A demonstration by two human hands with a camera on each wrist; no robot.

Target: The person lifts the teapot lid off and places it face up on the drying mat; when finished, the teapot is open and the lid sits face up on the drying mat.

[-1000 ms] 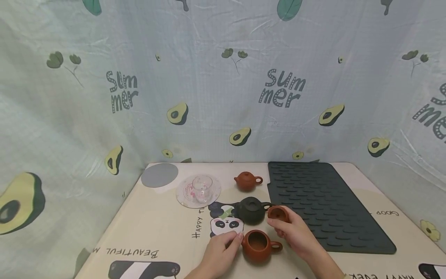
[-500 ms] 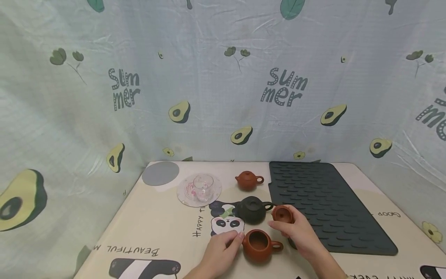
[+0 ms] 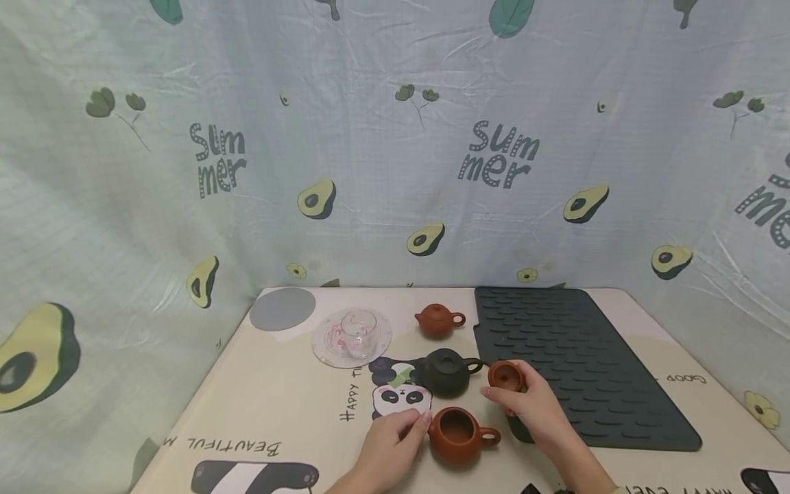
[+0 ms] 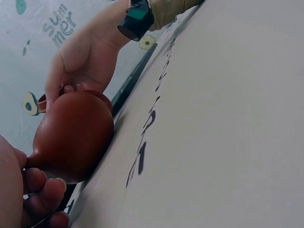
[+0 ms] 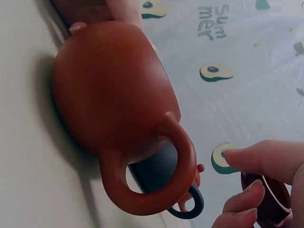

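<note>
A lidless reddish-brown teapot (image 3: 455, 439) stands upright near the front of the table, its round mouth facing up and its handle to the right. My left hand (image 3: 391, 442) pinches its spout between thumb and fingers; the left wrist view shows the fingertips around the spout beside the pot's body (image 4: 76, 135). To the right and a little beyond, my right hand (image 3: 531, 405) holds the matching teapot lid (image 3: 506, 377) by its edge, the hollow underside turned toward the head camera. Part of that lid (image 5: 268, 202) appears dark among the fingers in the right wrist view.
Behind the open pot sits a black teapot (image 3: 446, 372), and farther back a small lidded reddish-brown teapot (image 3: 437, 321). A glass cup (image 3: 360, 335) stands on a round pink-patterned mat (image 3: 321, 346) at the back left. A dark ridged mat (image 3: 586, 370) covers the right side.
My right hand has shifted slightly right with the lid, away from the black teapot's handle. My left hand and the open teapot stay in place.
</note>
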